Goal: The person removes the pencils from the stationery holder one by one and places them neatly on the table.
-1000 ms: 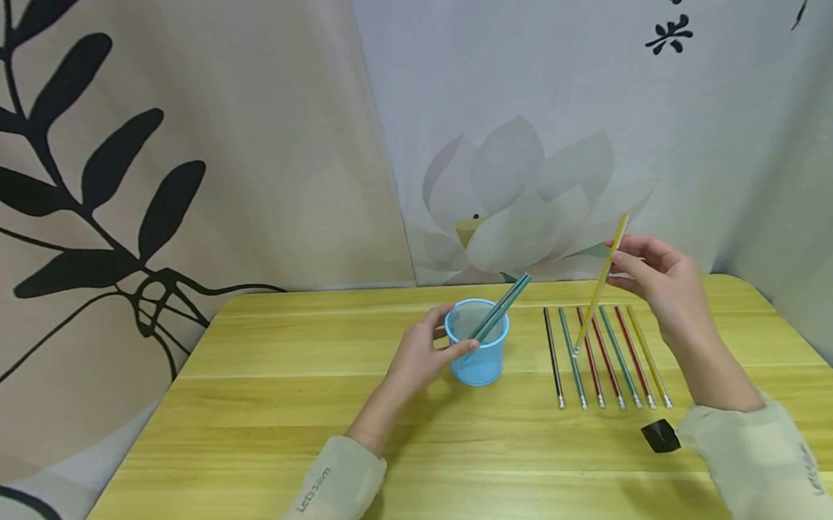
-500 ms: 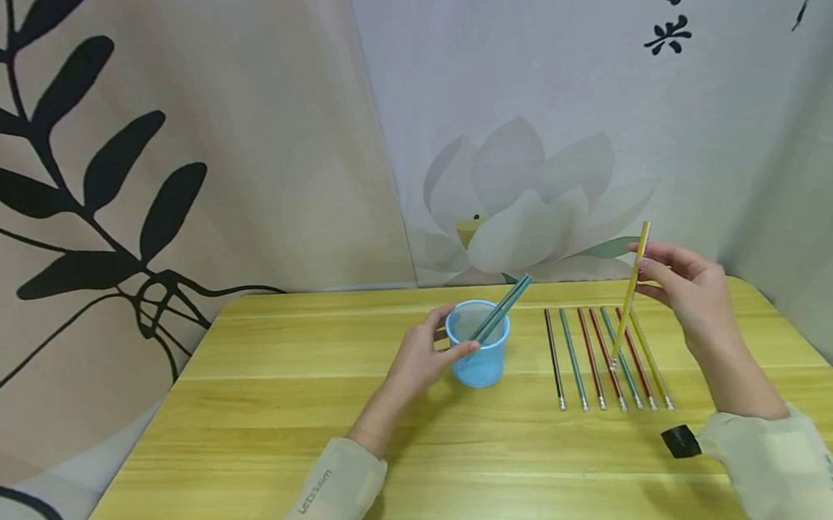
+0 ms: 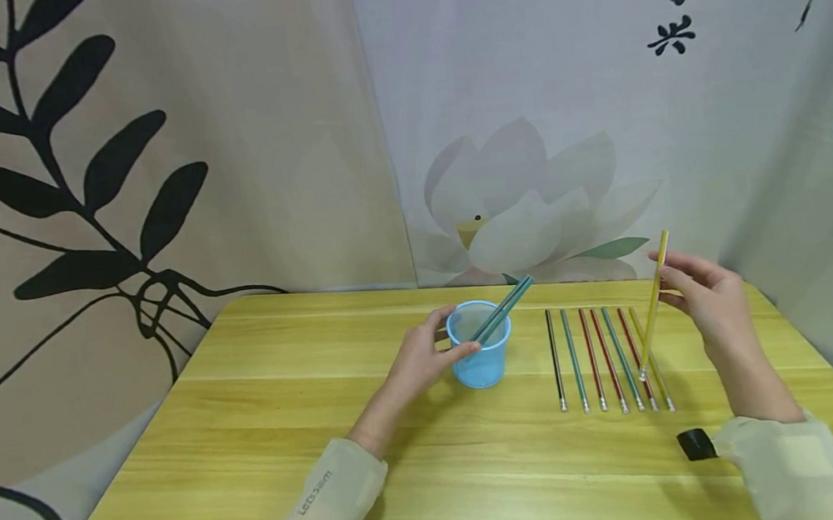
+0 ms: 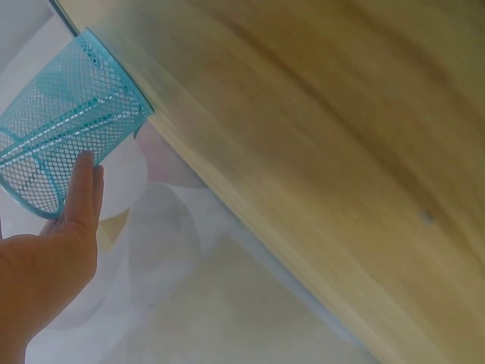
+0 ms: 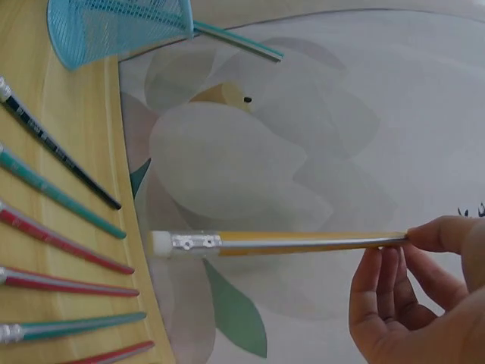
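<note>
Pinching a yellow pencil (image 3: pixel 653 304) eraser-down above the row of pencils (image 3: pixel 609 360), my right hand (image 3: pixel 718 306) looks poised for laying-out; next likely calls for lowering it flat onto the counter (image 3: pixel 287 406). My left hand (image 3: pixel 423 350) grips the blue mesh cup (image 3: pixel 483 368).

Past the far edge of the worktop (image 3: pixel 252 426) I see a pale backdrop (image 3: pixel 284 139) with a lotus print (image 3: pixel 515 183); dark printed leaves (image 3: pixel 123 148) rise beyond the far left corner, black characters (image 3: pixel 671 36) above the far right.
</note>
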Demonstrator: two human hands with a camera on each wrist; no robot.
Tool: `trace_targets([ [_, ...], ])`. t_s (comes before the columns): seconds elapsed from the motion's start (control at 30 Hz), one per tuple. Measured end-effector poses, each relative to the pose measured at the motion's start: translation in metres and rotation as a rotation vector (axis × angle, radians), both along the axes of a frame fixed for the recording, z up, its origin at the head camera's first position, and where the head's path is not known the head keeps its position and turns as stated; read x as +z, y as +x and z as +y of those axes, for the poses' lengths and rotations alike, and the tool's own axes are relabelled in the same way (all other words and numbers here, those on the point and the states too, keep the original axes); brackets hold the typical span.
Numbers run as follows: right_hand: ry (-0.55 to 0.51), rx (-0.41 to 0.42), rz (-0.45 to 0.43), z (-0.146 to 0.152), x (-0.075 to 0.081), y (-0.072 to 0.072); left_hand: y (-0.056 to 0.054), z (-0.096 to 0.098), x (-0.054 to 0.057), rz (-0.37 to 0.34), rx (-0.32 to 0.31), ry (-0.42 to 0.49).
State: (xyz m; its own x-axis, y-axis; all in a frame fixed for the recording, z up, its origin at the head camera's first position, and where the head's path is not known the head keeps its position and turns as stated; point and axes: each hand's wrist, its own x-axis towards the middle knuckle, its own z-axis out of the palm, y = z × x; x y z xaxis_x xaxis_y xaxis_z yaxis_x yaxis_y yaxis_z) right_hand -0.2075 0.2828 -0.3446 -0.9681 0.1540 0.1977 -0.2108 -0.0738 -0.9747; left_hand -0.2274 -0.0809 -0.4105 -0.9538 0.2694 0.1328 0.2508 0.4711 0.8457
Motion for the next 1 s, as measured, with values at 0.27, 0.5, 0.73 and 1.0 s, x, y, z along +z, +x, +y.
trace_targets([
  [0.27,0.055,-0.045,-0.059,0.013,-0.011,-0.001,0.000,0.000,0.000,-0.011,0.000,0.007],
  [0.5,0.059,-0.054,-0.102,0.024,-0.020,-0.004,-0.001,0.001,-0.001,-0.011,0.006,0.014],
  [0.73,0.049,-0.079,-0.167,0.031,-0.028,-0.008,-0.002,0.000,-0.001,-0.005,0.008,0.004],
  [1.0,0.059,-0.071,-0.226,0.039,-0.038,-0.012,-0.001,0.000,-0.001,-0.006,0.001,0.003],
])
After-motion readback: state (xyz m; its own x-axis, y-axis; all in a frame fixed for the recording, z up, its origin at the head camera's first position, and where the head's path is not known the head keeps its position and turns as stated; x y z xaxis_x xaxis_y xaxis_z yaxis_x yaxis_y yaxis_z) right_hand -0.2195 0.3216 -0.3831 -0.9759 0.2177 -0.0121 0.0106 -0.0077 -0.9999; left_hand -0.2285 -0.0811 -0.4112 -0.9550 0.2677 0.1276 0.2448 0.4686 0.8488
